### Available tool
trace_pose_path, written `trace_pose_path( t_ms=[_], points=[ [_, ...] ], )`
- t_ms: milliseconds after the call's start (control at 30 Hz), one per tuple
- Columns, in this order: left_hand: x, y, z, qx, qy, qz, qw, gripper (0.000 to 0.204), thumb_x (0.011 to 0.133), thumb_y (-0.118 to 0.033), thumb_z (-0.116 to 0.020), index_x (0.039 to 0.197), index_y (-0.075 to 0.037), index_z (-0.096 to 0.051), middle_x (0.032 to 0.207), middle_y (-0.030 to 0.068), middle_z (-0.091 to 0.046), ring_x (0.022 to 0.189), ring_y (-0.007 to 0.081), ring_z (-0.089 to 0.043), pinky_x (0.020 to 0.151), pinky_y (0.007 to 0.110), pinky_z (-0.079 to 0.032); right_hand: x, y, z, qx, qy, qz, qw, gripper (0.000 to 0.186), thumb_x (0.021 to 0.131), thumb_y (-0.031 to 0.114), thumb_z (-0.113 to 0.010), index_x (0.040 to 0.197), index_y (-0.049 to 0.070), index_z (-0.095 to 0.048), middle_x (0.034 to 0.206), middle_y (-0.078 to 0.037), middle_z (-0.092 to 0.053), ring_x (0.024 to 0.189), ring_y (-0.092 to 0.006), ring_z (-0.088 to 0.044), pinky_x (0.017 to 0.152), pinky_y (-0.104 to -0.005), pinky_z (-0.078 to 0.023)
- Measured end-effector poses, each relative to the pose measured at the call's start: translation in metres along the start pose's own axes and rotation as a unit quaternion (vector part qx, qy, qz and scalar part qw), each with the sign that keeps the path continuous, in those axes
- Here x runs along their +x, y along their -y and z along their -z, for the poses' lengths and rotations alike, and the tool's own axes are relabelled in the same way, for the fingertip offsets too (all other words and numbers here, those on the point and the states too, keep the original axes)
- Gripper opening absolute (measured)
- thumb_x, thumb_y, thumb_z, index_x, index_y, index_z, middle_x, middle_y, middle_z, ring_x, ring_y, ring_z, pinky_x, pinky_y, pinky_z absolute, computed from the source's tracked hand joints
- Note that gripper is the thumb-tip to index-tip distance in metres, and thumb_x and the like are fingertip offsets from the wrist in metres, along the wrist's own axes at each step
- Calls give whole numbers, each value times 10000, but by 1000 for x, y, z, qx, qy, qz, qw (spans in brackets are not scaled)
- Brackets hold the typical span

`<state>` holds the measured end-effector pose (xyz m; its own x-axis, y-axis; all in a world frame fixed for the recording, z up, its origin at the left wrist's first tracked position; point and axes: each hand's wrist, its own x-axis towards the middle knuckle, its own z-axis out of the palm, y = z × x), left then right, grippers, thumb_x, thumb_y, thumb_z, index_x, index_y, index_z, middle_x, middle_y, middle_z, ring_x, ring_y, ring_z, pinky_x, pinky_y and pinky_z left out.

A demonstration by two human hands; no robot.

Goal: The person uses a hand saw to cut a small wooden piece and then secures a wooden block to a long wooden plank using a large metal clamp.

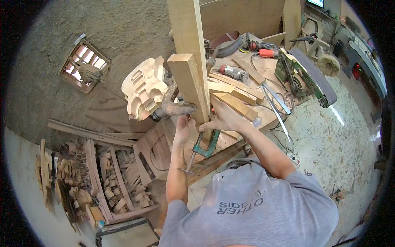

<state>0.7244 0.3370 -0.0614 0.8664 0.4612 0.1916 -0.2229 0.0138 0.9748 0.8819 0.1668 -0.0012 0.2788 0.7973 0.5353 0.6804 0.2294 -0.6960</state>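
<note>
A long light-wood beam [187, 29] stands upright before me, with a shorter wooden block [182, 68] against its near left side. A green C-clamp [212, 146] with a threaded screw and bar handle sits low by the beam. My left hand [184, 125] is closed at the block's lower left, beneath a dusty curved metal part [179, 108]; what its fingers hold is hidden. My right hand [226, 117] rests against the beam's right side above the clamp, thumb and fingers spread apart. Its fingertips are partly hidden by the wood.
A bench [267, 119] to the right carries wood offcuts [236, 105], a red-and-silver power tool [233, 72], an angle grinder [255, 45] and a belt sander [300, 76]. Guitar-shaped wooden bodies [144, 88] stand at left. Scrap wood fills a bin [92, 164] lower left. Cables trail across the floor.
</note>
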Motion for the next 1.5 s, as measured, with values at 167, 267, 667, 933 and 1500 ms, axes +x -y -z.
trace_pose_path(
  t_ms=[167, 267, 667, 933, 1500],
  points=[
    [1, -26, -30, -2, -5, 6, 1000, 490, 915, -57, -647, 1368, 17, -477, 1295, 86, -579, 1192, 201, -558, 1028, 365, -449, -3, 2, 8, 41, 60, -53, 996, 1156, 666, 507, -871, 1492, -45, -280, 1477, -308, -398, 1407, -434, -366, 1154, -473, -325],
    [4, -7, -8, 18, -26, 15, 999, 510, 905, -53, -644, 1377, 10, -463, 1278, 62, -573, 1174, 180, -548, 1014, 349, -452, -3, 5, 10, 60, 71, -23, 995, 1104, 705, 500, -848, 1480, -54, -291, 1446, -320, -425, 1370, -444, -413, 1119, -469, -367],
    [-38, -59, 25, 121, 0, 65, 991, 1170, 649, -732, -767, 1467, 0, -362, 1420, 116, -485, 1324, 259, -465, 1096, 409, -409, -9, -31, 53, 107, 113, -57, 986, 353, 853, 239, -702, 1120, 8, -689, 1143, -164, -680, 1028, -248, -654, 897, -349, -508],
    [-68, -29, 42, 93, -150, 87, 980, 1032, 748, -711, -727, 1433, -4, -417, 1384, 119, -512, 1328, 248, -452, 1087, 393, -396, 58, -76, 99, 256, -222, 16, 941, 725, 958, 486, -537, 1533, 92, -338, 1373, -171, -521, 1309, -269, -481, 1096, -425, -376],
    [-22, -125, 49, 193, -299, -91, 930, 975, 965, -747, -157, 1287, 54, -608, 1256, 118, -660, 1180, 210, -596, 1091, 363, -380, 105, -102, 66, 537, -173, -14, 826, 159, 990, 101, -616, 1008, -44, -678, 971, -146, -720, 845, -201, -715, 726, -271, -550]
  ],
)
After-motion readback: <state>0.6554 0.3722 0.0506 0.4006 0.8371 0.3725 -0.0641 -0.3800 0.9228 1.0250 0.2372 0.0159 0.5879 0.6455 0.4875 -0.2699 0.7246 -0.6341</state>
